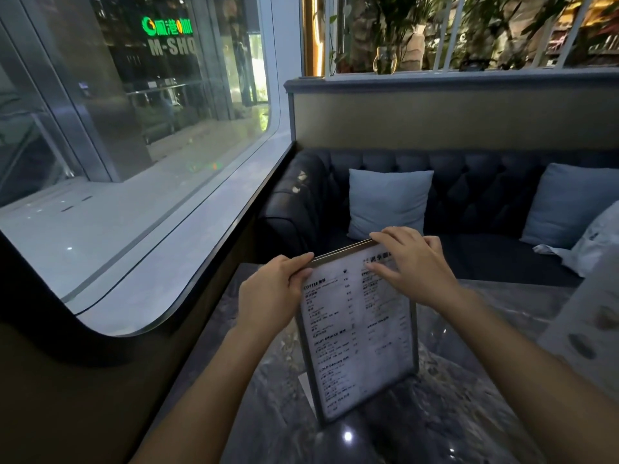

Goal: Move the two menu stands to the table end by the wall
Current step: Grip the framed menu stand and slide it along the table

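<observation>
Head view: a menu stand (358,333) stands upright on the marble bench (469,406), its long axis vertical, near the window-side wall (83,380).
Left hand (271,296): pinching the stand's top left corner.
Right hand (412,262): fingers draped over the top edge, thumb on the face.
Second stand (589,326): blurred at the right edge, nearer the right hand.
Key relation: the wall lies left of both hands.

You see a menu stand (358,333) with a grey metal frame and a pale, cloudy grey sheet printed with black text. The bench (452,413) is dark grey marble with lighter veins and glossy. The sofa (469,182) is dark navy with button tufting. Its two cushions (388,202) are plain light blue. The sign (166,26) outside glows green.
</observation>
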Motion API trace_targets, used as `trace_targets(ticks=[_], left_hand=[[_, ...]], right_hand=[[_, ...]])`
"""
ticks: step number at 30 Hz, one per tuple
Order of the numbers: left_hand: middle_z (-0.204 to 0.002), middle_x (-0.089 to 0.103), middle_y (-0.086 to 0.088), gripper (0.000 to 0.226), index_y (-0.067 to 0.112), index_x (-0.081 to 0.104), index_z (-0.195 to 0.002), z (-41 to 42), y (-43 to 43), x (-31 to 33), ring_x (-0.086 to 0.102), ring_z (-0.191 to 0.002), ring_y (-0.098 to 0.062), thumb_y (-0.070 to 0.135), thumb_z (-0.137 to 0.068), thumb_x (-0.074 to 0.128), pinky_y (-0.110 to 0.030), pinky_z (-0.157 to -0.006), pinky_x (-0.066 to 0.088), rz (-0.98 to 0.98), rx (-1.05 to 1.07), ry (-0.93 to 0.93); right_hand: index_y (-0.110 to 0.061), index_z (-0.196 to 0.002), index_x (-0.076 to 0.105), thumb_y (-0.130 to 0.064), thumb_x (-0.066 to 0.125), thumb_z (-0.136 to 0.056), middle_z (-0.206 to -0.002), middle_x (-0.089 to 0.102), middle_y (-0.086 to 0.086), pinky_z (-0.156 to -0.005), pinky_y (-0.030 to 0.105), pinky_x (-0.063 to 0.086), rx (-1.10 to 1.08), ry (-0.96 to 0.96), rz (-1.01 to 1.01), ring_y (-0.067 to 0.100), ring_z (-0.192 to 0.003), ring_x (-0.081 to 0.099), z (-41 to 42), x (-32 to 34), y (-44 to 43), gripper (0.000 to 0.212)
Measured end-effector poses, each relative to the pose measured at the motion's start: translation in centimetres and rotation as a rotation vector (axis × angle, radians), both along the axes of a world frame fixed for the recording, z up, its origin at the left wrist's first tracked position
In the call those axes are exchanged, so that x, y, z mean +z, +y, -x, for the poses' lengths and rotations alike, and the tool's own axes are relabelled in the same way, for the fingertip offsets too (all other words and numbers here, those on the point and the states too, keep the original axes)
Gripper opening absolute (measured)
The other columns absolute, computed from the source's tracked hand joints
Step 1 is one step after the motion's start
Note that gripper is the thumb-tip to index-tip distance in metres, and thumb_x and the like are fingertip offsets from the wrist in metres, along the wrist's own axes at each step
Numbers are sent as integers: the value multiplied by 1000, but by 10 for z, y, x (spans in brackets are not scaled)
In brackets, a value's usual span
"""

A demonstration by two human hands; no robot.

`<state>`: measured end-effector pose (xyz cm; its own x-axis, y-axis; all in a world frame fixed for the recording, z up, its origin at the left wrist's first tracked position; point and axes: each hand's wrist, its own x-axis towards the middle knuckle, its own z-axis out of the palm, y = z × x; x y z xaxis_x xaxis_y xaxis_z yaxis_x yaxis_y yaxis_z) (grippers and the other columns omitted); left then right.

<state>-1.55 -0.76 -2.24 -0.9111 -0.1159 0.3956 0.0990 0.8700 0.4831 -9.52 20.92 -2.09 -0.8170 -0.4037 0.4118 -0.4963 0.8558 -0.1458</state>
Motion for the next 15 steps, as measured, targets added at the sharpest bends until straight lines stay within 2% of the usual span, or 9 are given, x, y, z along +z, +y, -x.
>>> trace_targets(ticks=[4,10,15], left_hand=[[-97,63,4,29,34,57,-119,12,1,-1,59,-84,-16,35,-91,48,-28,-59,38,20,-1,24],[-106,61,2,29,36,56,-119,29,3,-2,58,-93,-17,38,-92,46,-31,-65,46,91,-15,22],[-108,61,0,30,34,55,-120,42,2,1,57,-96,-20,39,-93,43,-35,-68,45,272,-52,48]], right_hand=[[-27,-130,42,-49,52,-83,-130,49,-4,-95,39,23,-41,16,-6,16,-124,36,-4,2,7,52],[-29,-122,49,-47,53,-83,-121,54,-3,-90,39,21,-106,46,15,19,-116,40,-9,3,18,43],[-26,-112,57,-47,52,-83,-112,60,-2,-85,38,20,-143,77,32,20,-108,43,-10,6,23,36]])
